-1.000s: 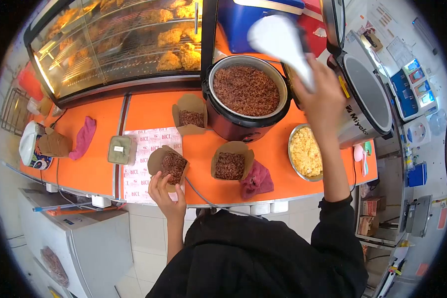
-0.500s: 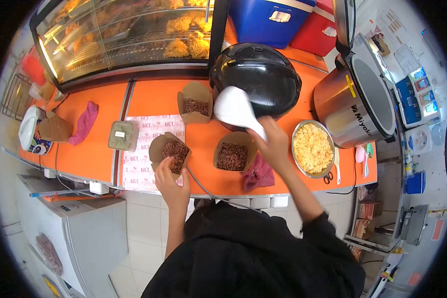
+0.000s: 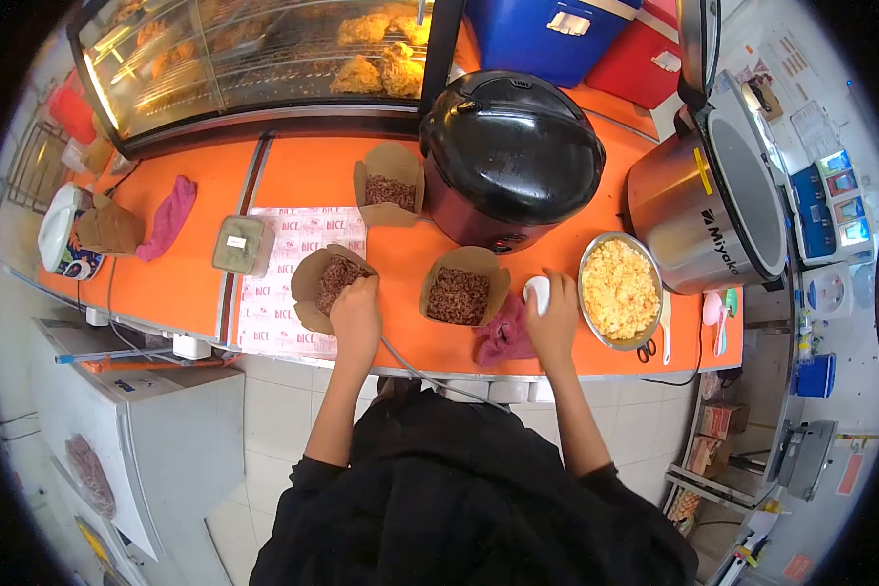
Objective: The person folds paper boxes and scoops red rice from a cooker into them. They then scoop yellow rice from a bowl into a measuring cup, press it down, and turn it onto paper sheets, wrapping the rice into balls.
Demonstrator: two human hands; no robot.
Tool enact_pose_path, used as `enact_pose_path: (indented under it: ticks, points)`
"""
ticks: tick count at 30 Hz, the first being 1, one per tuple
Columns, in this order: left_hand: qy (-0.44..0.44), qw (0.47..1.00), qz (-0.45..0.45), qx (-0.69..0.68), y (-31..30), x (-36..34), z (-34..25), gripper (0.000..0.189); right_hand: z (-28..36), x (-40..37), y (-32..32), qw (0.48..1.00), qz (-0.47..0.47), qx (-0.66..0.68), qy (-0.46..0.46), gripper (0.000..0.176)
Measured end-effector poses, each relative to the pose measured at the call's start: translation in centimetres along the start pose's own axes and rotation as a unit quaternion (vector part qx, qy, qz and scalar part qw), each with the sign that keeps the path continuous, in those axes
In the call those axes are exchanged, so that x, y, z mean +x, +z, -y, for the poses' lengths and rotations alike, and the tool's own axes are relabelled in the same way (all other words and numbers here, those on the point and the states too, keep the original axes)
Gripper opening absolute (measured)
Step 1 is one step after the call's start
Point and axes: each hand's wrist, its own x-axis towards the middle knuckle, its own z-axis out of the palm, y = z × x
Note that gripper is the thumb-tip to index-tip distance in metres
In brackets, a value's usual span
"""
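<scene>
My left hand is closed at the near right side of an open brown paper box filled with dark reddish-brown rice. In my right hand is a white rice paddle, seen nearly end-on, with most of it hidden by the hand. Below that hand lies a crumpled pink cloth. Between my hands stands a second paper box of the same rice. A third rice-filled box sits farther back, beside a black rice cooker with its lid down.
A metal bowl of yellow fried rice is right of my right hand, near scissors. Behind it stands a large steel cooker, lid up. Printed paper and a lidded tub lie left. A glass display case holds fried chicken.
My right hand has come down and toward me with the rice paddle, from in front of the black cooker to beside the pink cloth. My left hand's fingers have curled in at the box.
</scene>
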Motion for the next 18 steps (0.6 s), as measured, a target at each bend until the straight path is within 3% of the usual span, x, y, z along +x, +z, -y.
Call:
enact_pose_path:
  ticks: [1, 2, 3, 4, 7, 9, 10, 11, 12, 14, 15, 16, 17, 18]
  points:
    - [0.001, 1.0, 0.001, 0.0, -0.3, 0.1, 0.2, 0.021, 0.3, 1.5, 0.9, 1.0, 0.0, 0.0, 0.002, 0.038]
    - [0.068, 0.998, 0.019, -0.001, -1.0, 0.3, 0.5, 0.02, 0.3, 2.9, 2.0, 0.982, 0.14, 0.075, 0.1, 0.036]
    - [0.133, 0.99, 0.034, 0.0, -1.6, 0.6, 0.7, 0.02, 0.4, 3.6, 3.1, 0.93, 0.276, 0.149, 0.192, 0.034]
    - [0.134, 0.991, 0.032, 0.001, -1.9, 0.7, 0.8, 0.02, 0.5, 3.3, 4.2, 0.93, 0.275, 0.151, 0.19, 0.034]
    - [0.117, 0.988, 0.063, -0.075, -2.6, 0.2, 1.0, 0.016, 0.1, 0.7, 8.2, 0.975, 0.215, 0.063, -0.003, 0.037]
    - [0.007, 0.989, 0.064, -0.13, -3.3, 0.0, -0.1, 0.023, 1.9, -0.3, 8.3, 0.96, 0.252, 0.115, 0.037, 0.037]
    - [0.002, 0.99, 0.062, -0.129, -3.9, 0.2, -0.6, 0.023, 3.0, -0.3, 8.1, 0.942, 0.282, 0.166, 0.078, 0.036]
    - [-0.049, 0.986, 0.099, -0.121, -4.7, 0.2, -1.2, 0.032, 5.8, 0.5, 6.0, 0.907, 0.332, 0.213, 0.15, 0.034]
    - [-0.099, 0.979, 0.135, -0.114, -5.1, 0.2, -1.6, 0.041, 6.9, 1.1, 4.9, 0.906, 0.336, 0.212, 0.147, 0.034]
    - [-0.109, 0.982, 0.111, -0.111, -5.8, 0.4, -1.7, 0.049, 8.1, 2.5, 3.9, 0.919, 0.387, -0.068, 0.014, 0.032]
    - [-0.115, 0.975, 0.169, -0.092, -6.9, 0.7, -1.8, 0.049, 8.7, 3.2, 4.0, 0.919, 0.388, -0.068, 0.011, 0.032]
    - [-0.12, 0.964, 0.226, -0.074, -7.4, 0.9, -2.0, 0.049, 9.4, 3.9, 4.3, 0.959, 0.266, 0.0, -0.101, 0.029]
    - [-0.122, 0.964, 0.225, -0.076, -7.4, 0.7, -1.7, 0.049, 10.0, 4.7, 4.8, 0.966, 0.136, 0.068, -0.21, 0.026]
    - [-0.069, 0.975, 0.206, -0.051, -7.5, 0.2, -1.0, 0.045, 10.8, 5.7, 5.9, 0.956, 0.132, 0.083, -0.25, 0.028]
